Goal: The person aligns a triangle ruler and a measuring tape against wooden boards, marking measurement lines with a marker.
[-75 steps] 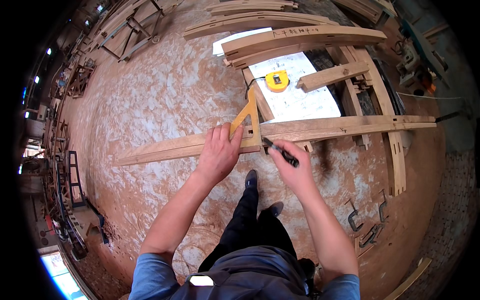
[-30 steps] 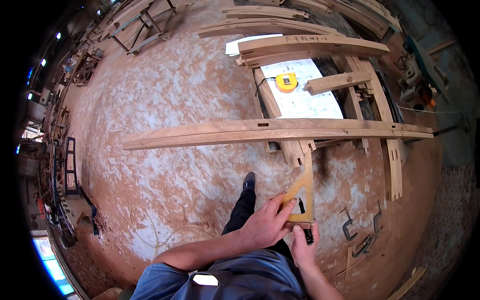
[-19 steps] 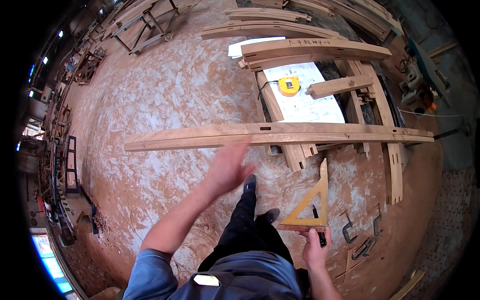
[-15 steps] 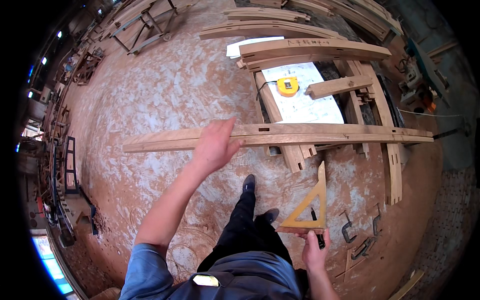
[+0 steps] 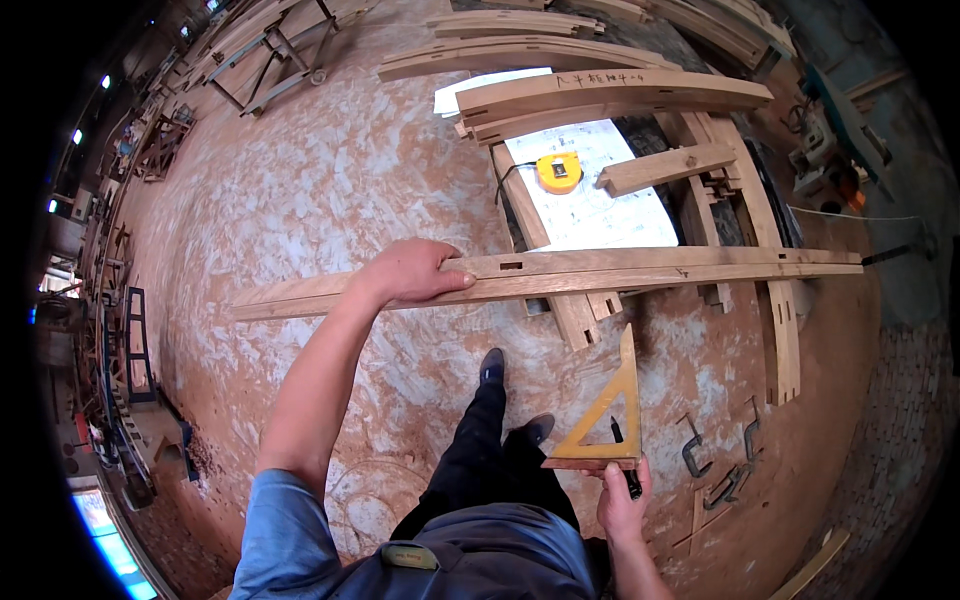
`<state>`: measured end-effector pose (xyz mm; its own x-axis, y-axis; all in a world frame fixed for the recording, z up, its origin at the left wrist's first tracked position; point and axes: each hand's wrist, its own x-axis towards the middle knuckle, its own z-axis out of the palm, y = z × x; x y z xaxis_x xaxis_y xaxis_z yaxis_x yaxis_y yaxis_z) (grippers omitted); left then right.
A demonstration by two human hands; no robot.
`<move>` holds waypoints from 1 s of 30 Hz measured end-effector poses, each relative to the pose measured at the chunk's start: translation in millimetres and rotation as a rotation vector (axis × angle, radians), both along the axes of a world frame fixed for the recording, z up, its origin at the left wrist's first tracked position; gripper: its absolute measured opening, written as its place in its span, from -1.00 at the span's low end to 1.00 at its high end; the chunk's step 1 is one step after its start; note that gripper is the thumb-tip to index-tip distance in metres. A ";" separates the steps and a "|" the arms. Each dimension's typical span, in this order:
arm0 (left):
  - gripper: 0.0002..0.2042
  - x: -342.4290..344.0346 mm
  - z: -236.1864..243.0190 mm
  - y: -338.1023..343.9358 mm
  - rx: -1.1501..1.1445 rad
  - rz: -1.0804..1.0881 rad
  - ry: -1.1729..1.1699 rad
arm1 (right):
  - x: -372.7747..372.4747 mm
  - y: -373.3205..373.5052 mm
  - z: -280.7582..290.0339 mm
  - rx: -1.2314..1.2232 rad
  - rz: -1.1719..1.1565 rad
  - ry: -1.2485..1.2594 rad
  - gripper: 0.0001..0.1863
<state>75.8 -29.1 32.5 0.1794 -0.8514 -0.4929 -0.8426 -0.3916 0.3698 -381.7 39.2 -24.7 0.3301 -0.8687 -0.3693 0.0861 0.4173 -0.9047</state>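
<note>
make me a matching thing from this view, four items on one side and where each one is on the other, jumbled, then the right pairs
Items
1. tape measure
2. left hand
3. triangular square
4. metal clamps

Places
a. held in the right hand
b. on the floor, off to the right of the person's legs
c. lying on white paper
d. laid over the long timber

Right pairs: 1-c, 2-d, 3-a, 4-b
</note>
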 end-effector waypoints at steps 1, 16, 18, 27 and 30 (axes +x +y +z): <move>-0.44 2.9 -0.8 -2.7 0.024 -0.021 -0.009 | 0.4 0.2 -0.4 -0.008 -0.001 -0.014 -0.71; -0.37 16.8 -9.0 -10.2 0.108 -0.091 0.144 | 0.1 1.9 -8.0 -0.024 -0.064 0.066 -0.71; -0.38 10.3 -6.1 -6.4 0.149 -0.084 0.113 | -0.2 1.6 2.2 -0.017 -0.038 -0.035 -0.72; -0.30 -115.6 26.9 57.5 -0.716 -0.193 0.284 | 22.5 -16.3 29.0 -0.090 -0.066 0.054 -0.78; -0.23 -196.8 33.2 73.4 -0.583 -0.367 0.349 | 19.1 -19.0 41.0 -0.163 -0.035 0.161 -0.72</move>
<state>-121.0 44.3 65.7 -0.2477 -0.9658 0.0771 -0.6776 0.2296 0.6987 -362.7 20.2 16.3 0.2470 -0.9309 -0.2691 -0.0533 0.2642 -0.9630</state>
